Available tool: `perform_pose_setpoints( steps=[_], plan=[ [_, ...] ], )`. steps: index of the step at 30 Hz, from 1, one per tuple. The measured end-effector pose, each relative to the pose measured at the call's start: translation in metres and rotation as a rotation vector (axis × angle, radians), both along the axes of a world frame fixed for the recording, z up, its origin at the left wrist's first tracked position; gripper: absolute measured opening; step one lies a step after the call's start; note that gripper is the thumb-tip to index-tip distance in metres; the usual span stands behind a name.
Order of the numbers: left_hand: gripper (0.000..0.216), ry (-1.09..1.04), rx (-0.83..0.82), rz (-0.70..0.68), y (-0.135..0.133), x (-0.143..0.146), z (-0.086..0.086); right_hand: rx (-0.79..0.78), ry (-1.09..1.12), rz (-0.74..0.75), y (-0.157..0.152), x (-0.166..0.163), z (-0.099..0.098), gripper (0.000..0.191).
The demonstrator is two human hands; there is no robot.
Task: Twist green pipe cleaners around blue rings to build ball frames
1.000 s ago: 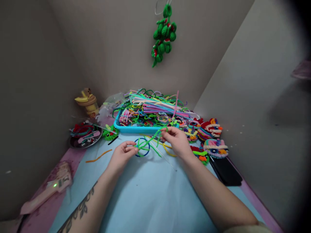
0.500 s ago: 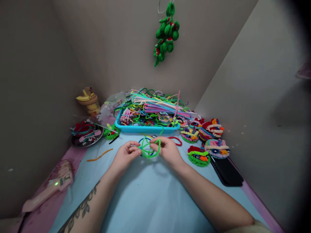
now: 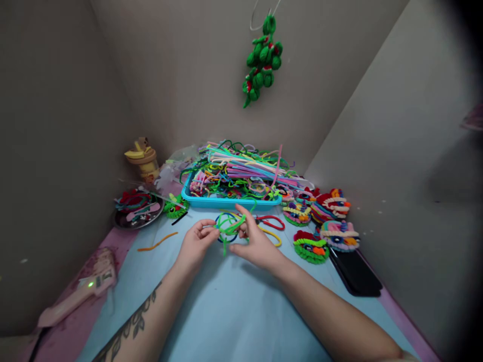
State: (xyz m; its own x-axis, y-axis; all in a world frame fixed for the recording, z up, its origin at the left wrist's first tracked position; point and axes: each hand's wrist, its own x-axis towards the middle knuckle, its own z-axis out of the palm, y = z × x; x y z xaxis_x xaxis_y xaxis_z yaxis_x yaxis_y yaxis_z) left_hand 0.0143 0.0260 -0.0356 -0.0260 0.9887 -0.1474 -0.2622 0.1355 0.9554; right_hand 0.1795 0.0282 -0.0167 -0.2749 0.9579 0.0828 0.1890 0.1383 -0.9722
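My left hand [image 3: 198,244] pinches the left side of a round pipe cleaner frame [image 3: 226,226], bright green strands bent into loops with a dark blue ring around them. A green end sticks down below it. At the frame's right side is my right hand [image 3: 256,241], its thumb spread away from the fingers. The curled fingers are close to the green loop; whether they touch it I cannot tell. Just beyond the right hand lie scissors with a red handle loop [image 3: 273,221] and a yellow one [image 3: 274,236].
A blue tray [image 3: 230,203] heaped with pipe cleaners stands at the back. Several fuzzy bird-like faces [image 3: 311,246] sit at right, beside a black phone [image 3: 356,274]. Leftward are a metal dish [image 3: 139,222], an orange stem [image 3: 157,242] and a pink glue gun [image 3: 81,294]. Green ornaments [image 3: 264,60] hang above.
My right thumb and fingers have parted from their pinch on the green strand. The frame has tilted, and a green end now points downward. My left hand keeps its hold.
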Motion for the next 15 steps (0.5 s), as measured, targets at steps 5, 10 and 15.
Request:
perform_pose_setpoints(
  steps=[5, 10, 15],
  plan=[
    [0.032, 0.102, 0.108, 0.058, -0.002, 0.007, -0.01, -0.085, 0.19, -0.072, -0.002, -0.007, -0.007, 0.102],
    [0.024, 0.29, 0.225, 0.113, -0.008, 0.011, -0.01, -0.163, 0.277, -0.079, -0.002, -0.01, -0.008, 0.099],
    [0.02, 0.372, 0.279, 0.149, -0.012, 0.012, -0.004, -0.216, 0.31, -0.067, -0.004, -0.013, -0.007, 0.089]
  ],
)
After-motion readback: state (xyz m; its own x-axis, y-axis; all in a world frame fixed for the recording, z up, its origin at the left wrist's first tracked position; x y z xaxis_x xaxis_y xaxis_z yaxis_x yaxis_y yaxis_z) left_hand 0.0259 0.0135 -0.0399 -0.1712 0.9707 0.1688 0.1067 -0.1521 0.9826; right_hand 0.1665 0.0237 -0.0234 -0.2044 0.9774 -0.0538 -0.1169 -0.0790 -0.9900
